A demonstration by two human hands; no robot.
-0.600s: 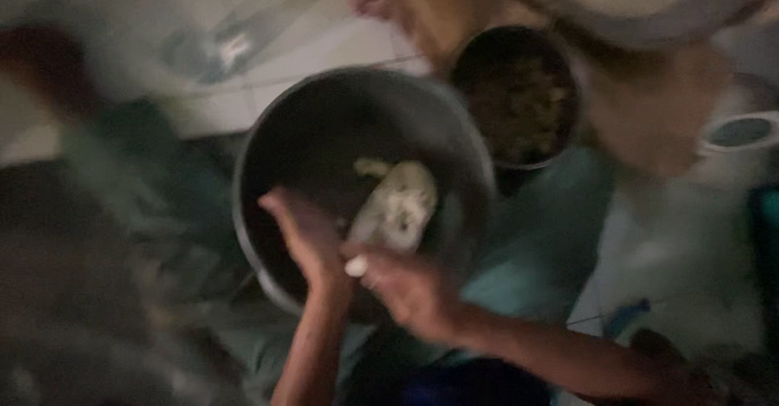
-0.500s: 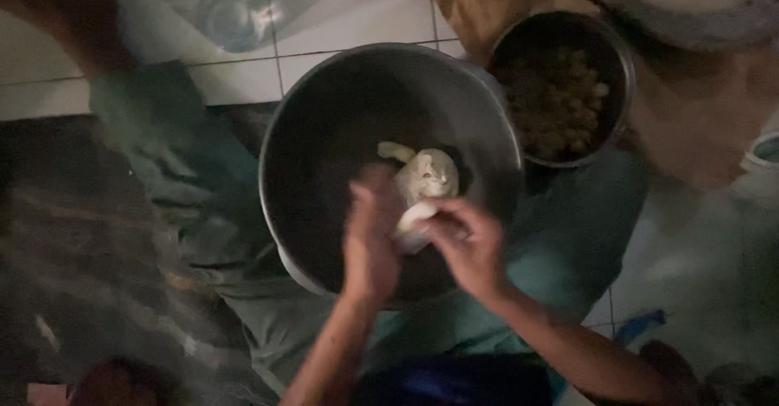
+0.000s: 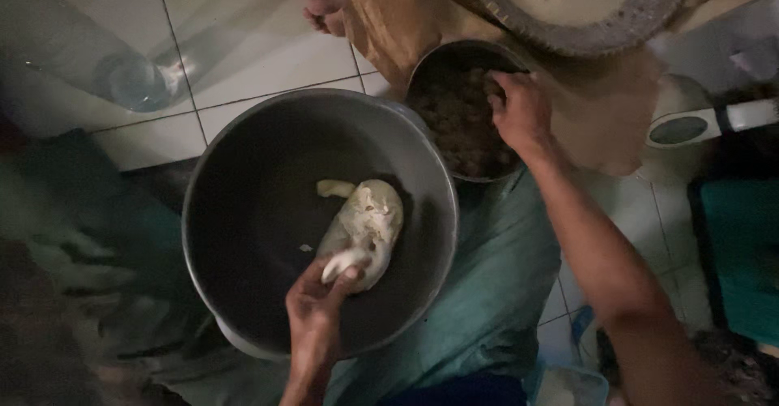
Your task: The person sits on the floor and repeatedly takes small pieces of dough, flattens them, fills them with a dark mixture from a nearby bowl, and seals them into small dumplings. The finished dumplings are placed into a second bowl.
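Observation:
A large metal bowl (image 3: 243, 179) rests on my lap and holds a pale lump of dough (image 3: 365, 215). My left hand (image 3: 316, 309) is inside the bowl, pinching a small piece of dough at the lump's near end. My right hand (image 3: 519, 110) reaches into a smaller dark pot (image 3: 434, 69) of brown crumbly filling (image 3: 454, 122) to the right; its fingertips are in the filling, and what they hold is hidden.
A round woven tray (image 3: 649, 17) with pale flour sits at the top right. Another person's foot (image 3: 329, 12) and tan clothing (image 3: 389, 25) are at the top. White floor tiles (image 3: 243, 41) lie to the upper left; a white scale (image 3: 690, 126) stands at the right.
My right hand has left the dough and moved right into the smaller pot. My left hand stays at the dough. The view has steadied and shifted closer.

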